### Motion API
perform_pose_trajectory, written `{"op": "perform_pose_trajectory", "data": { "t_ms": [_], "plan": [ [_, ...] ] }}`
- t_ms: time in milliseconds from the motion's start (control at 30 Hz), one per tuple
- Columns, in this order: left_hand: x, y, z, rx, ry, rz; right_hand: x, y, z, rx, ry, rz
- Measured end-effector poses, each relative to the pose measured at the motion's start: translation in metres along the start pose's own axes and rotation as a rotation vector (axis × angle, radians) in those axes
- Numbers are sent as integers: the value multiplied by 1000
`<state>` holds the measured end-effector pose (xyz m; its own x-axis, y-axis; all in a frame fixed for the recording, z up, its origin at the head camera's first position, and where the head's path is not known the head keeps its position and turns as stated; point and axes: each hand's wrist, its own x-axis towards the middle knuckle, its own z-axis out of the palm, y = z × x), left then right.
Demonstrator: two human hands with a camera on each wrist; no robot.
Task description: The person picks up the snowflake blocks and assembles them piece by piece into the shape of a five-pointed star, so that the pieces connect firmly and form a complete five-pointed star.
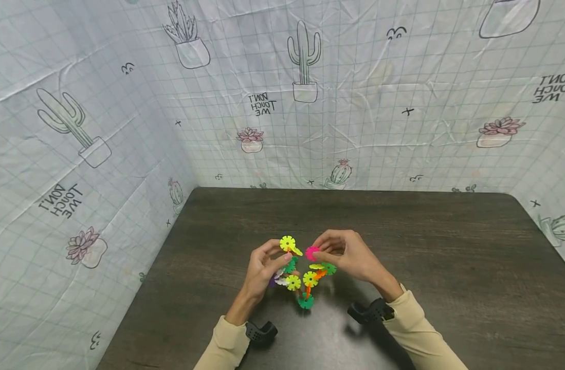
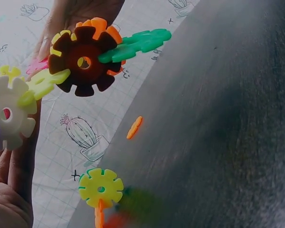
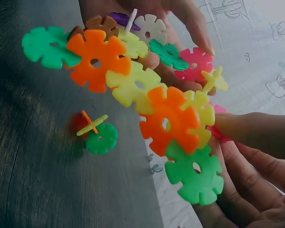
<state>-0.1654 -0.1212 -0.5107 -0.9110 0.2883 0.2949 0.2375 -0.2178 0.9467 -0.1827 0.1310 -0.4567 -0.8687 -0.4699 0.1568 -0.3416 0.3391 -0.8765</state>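
A chain of notched plastic discs (image 1: pixel 310 279) runs between my two hands in the head view. My left hand (image 1: pixel 262 270) grips its left side, near a yellow disc (image 1: pixel 287 243). In the right wrist view, the left thumb and a finger pinch a pink disc (image 3: pixel 194 65) there. My right hand (image 1: pixel 351 255) pinches another pink disc (image 1: pixel 312 253) between thumb and fingers. Beside that hand, orange (image 3: pixel 168 121) and green (image 3: pixel 194 175) discs hang at the chain's end. A brown disc (image 2: pixel 84 61) and a white disc (image 2: pixel 9 111) show in the left wrist view.
A dark wooden table (image 1: pixel 226 221) lies below, with patterned cloth (image 1: pixel 356 113) behind and at the sides. A small green, yellow and orange disc group (image 3: pixel 100 137) appears apart from the chain in the right wrist view. Black wrist cameras (image 1: pixel 370 311) sit on both wrists.
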Motion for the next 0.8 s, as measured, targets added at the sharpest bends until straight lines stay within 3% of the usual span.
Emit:
{"op": "perform_pose_trajectory", "data": {
  "t_ms": [233, 500, 800],
  "plan": [
    [0, 0, 2, -24, -2, -15, -1, -2, 1, 21, -26, 8],
    [0, 0, 2, 55, 31, -37, -1, -5, 3, 11, -21, -2],
    [-1, -2, 2, 5, 5, -34, 0, -6, 7, 11, 16, 6]
  ]
}}
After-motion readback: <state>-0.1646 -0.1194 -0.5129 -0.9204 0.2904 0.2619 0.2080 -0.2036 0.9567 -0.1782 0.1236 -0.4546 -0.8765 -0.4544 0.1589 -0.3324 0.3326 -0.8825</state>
